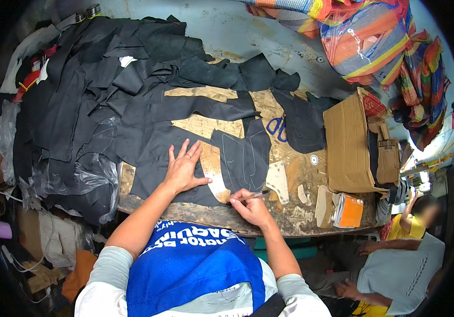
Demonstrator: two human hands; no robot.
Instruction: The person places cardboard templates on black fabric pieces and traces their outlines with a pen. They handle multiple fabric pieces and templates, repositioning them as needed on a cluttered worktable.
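Observation:
My left hand (183,168) lies with fingers spread on a sheet of black leather-like material (155,153), close to a curved tan-and-white pattern piece (214,168). Between the fingers of my right hand (252,211) is a slim pen (256,195), at the lower end of that pattern piece. What its tip touches is hard to make out. Just right of the pattern, a black piece (258,153) bears pale drawn outlines. Blue-handled scissors (277,128) lie beyond it, partly covered by black material.
Black sheets (79,90) are heaped at the left, near clear plastic (87,182). A cardboard box (346,145) stands on the worn wooden table (311,211) at right, near an orange-covered stack (349,211). Cut templates (277,182) lie nearby. Two people sit at lower right.

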